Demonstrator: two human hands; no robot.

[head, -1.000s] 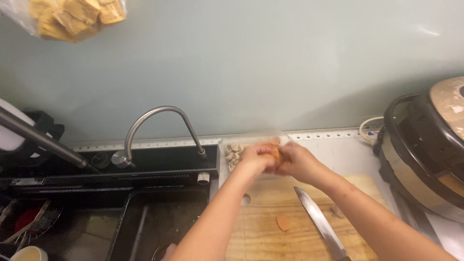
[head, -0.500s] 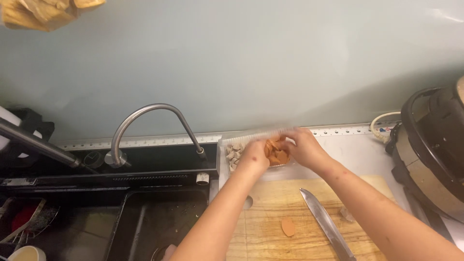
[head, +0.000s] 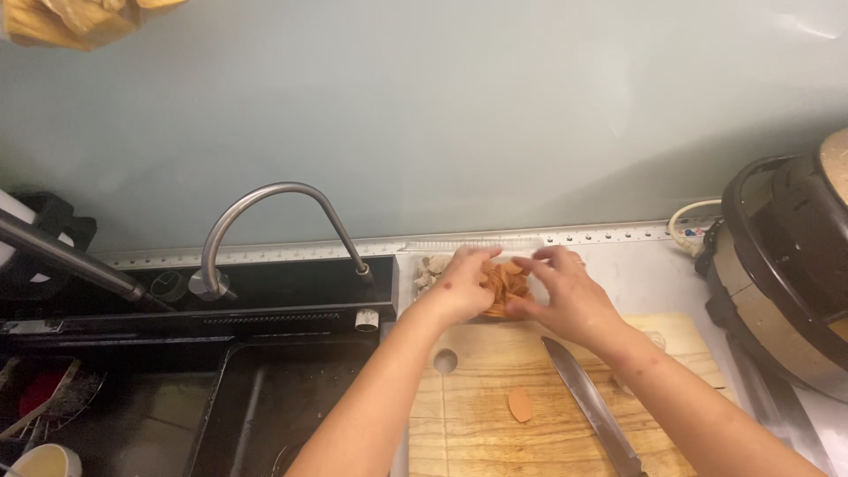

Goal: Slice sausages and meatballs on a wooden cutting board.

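Note:
My left hand (head: 462, 284) and my right hand (head: 565, 296) are cupped together around a pile of orange slices (head: 503, 284) over a clear plastic tray (head: 477, 247) at the back of the counter. Pale pieces (head: 430, 269) lie in the tray's left end. Below the hands is a wooden cutting board (head: 477, 415) with a single orange slice (head: 520, 405) on it. A large knife (head: 590, 405) rests on the board, blade pointing toward the hands.
A dark sink (head: 256, 406) with a curved steel tap (head: 265, 230) is to the left. A dark cooker pot (head: 791, 265) stands at the right. A cup (head: 44, 461) and utensils are at the lower left. A pale wall rises behind.
Both hands have lowered the orange slices toward the tray and spread their fingers around the pile. The view shifted slightly left.

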